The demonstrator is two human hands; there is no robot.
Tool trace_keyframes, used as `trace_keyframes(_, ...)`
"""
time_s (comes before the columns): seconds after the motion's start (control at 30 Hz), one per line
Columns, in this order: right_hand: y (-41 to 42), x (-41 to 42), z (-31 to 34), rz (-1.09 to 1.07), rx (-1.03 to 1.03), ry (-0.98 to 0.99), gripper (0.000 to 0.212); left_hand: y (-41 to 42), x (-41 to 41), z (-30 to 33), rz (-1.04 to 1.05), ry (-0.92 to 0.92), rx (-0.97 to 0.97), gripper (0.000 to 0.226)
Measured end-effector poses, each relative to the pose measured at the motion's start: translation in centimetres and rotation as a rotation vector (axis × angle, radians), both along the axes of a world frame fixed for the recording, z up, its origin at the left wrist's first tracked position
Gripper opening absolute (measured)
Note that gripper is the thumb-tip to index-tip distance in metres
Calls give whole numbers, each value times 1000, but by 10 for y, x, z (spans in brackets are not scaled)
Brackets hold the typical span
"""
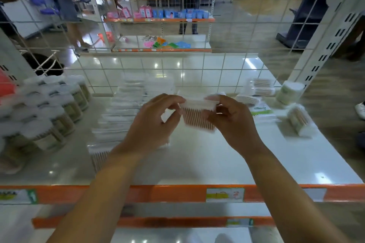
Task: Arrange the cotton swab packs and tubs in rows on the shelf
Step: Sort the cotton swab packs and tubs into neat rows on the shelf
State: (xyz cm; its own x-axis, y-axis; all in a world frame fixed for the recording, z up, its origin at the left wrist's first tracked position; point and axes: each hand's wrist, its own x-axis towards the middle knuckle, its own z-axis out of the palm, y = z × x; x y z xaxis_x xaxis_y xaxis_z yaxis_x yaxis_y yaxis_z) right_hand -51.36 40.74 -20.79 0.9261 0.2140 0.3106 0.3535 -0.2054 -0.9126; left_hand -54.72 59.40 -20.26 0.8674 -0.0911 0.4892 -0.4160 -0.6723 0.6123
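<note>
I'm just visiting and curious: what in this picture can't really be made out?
Head view only:
- Print on the price labels on the shelf's orange edge: blurred.
- Flat packs in the middle rows: motion blur smears them together, so no count.
- Tubs at left: the frame edge cuts the rows.
- Held pack: left hand and right hand cover its ends.

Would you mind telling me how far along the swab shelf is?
Done: tubs stand in rows at the left, with flat packs lined up beside them. In hand: both the left hand and right hand hold one pack. Left: loose tubs and packs lie scattered at the right.
</note>
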Motion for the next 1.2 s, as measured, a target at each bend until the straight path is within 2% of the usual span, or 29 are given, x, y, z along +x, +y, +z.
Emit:
trace_keyframes(0.17, 32, -11, -3, 79, 71, 14, 35, 57, -15, 7, 117, 1, 244, 40)
trace_keyframes(0.27, 50, -16, -15, 114, 114, 52, 36, 89, -24, 0, 195, 49, 315, 35)
trace_keyframes(0.4, 70, -23, -42, 74, 64, 71, 32, 114, -38, -17, 256, 134, 315, 36)
trace_keyframes(0.53, 85, -22, -62, -54, -80, -86, 21, 121, -41, -28, 222, 153, 374, 44)
trace_keyframes(0.73, 97, -23, -80, -172, -201, -216, 27, 122, -44, -25, 179, 132, 437, 39)
trace_keyframes(0.87, 101, -25, -80, -234, -281, -339, 43, 122, -45, -24, 173, 129, 455, 39)
trace_keyframes(0.97, 102, -21, -76, -208, -386, -467, 38, 122, -43, -24, 168, 124, 444, 38)
trace_keyframes(1.03, 102, -20, -76, -160, -394, -446, 34, 122, -43, -25, 177, 132, 452, 31)
trace_keyframes(1.1, 103, -20, -78, -148, -391, -415, 34, 121, -41, -26, 207, 140, 453, 14)
trace_keyframes(1.2, 104, -21, -81, -161, -397, -424, 31, 120, -41, -28, 227, 158, 453, 18)
